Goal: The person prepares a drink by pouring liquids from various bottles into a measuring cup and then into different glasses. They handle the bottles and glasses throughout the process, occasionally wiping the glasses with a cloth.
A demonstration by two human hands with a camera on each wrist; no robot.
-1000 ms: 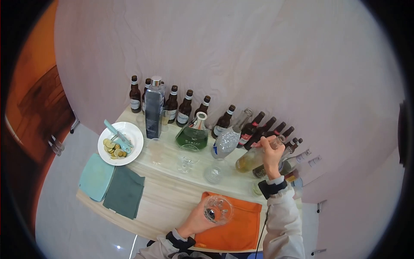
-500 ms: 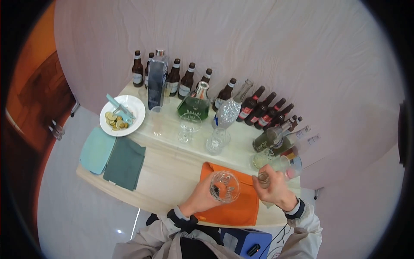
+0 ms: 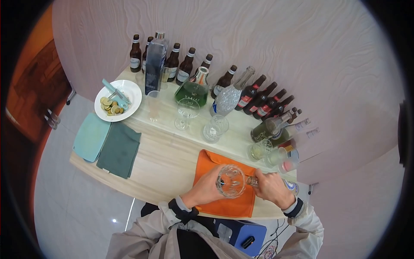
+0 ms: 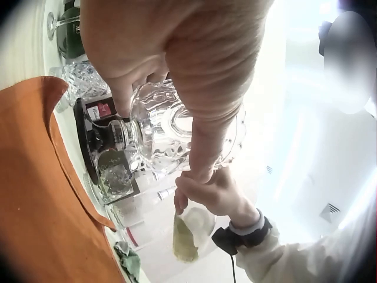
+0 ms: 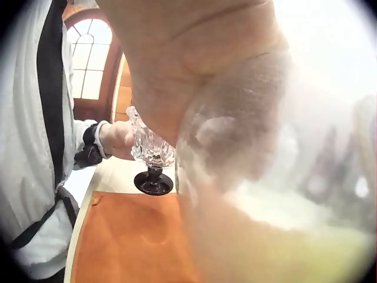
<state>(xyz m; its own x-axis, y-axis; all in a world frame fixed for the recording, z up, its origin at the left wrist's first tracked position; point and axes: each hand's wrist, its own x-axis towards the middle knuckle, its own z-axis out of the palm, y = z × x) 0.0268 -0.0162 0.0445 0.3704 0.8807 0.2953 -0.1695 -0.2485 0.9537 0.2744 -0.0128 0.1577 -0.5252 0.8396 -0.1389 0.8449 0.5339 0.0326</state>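
- The pale wooden surface [image 3: 159, 159] carries an orange cloth [image 3: 206, 166], soft-looking and easily creased.
- A clear glass bottle [image 4: 185, 242] is tilted in the right hand [image 3: 271, 189], fingers curled round its neck beside the goblet's rim; the yellowish liquid probably makes its body heavy, so the neck needs a firm grip.
- The left hand [image 3: 206, 188] grips the black-footed glass goblet [image 3: 231, 192] round its bowl above the cloth; it seems rigid, slippery and breakable.
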